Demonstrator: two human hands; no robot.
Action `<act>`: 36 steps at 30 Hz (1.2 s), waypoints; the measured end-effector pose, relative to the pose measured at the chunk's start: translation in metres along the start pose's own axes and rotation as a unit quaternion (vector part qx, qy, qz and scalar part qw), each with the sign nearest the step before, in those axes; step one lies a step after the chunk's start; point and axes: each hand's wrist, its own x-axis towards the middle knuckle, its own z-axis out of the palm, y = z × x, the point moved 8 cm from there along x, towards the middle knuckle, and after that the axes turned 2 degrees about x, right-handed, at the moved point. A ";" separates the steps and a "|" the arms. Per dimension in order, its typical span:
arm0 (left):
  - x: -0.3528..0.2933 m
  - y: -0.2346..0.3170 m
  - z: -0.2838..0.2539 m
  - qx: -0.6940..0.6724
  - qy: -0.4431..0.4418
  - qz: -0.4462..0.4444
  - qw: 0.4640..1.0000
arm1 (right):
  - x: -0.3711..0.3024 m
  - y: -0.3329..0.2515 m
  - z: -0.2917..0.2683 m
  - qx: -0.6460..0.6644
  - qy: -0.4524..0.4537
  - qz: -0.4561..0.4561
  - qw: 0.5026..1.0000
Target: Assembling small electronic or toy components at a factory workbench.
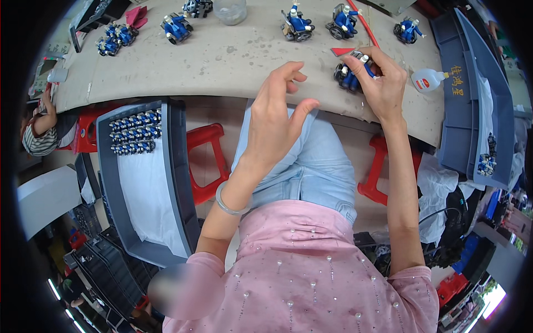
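Note:
My right hand [383,80] is closed round a small blue figurine in a black wheelchair [345,77], near the table's front edge. Thumb and fingers pinch the figurine's upper part and hide some of it. To its left, my left hand [277,114] hovers before the table edge, thumb and fingers apart, holding nothing. Just beyond the right hand lie a small red triangular piece [342,51] and a thin red stick [365,25]. Similar wheelchair figurines stand farther back, among them one [298,23] at the middle and another [408,30] at the right.
A white bottle with a yellow tip [427,80] stands right of my hand. Left of my legs, a grey crate [180,183] holds rows of figurines on white lining. Another grey crate [461,119] is at the right. A clear tub [230,11] and pink cloth [136,17] sit far back.

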 end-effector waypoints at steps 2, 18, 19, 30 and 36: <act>-0.001 0.002 0.007 0.022 -0.008 0.029 0.999 | -0.002 0.000 0.001 -0.003 -0.008 0.005 1.000; 0.000 0.004 0.059 0.146 0.059 -0.007 0.987 | -0.014 0.012 -0.008 0.065 -0.028 0.085 0.994; 0.000 0.005 0.062 0.167 0.063 -0.004 0.984 | -0.015 0.017 -0.007 0.093 -0.022 0.110 0.989; 0.000 0.004 0.066 0.198 0.081 0.014 0.977 | -0.021 0.011 -0.005 0.111 0.001 0.130 0.985; 0.003 0.006 0.064 0.170 0.069 -0.008 0.983 | -0.026 0.016 -0.001 0.124 -0.002 0.162 0.979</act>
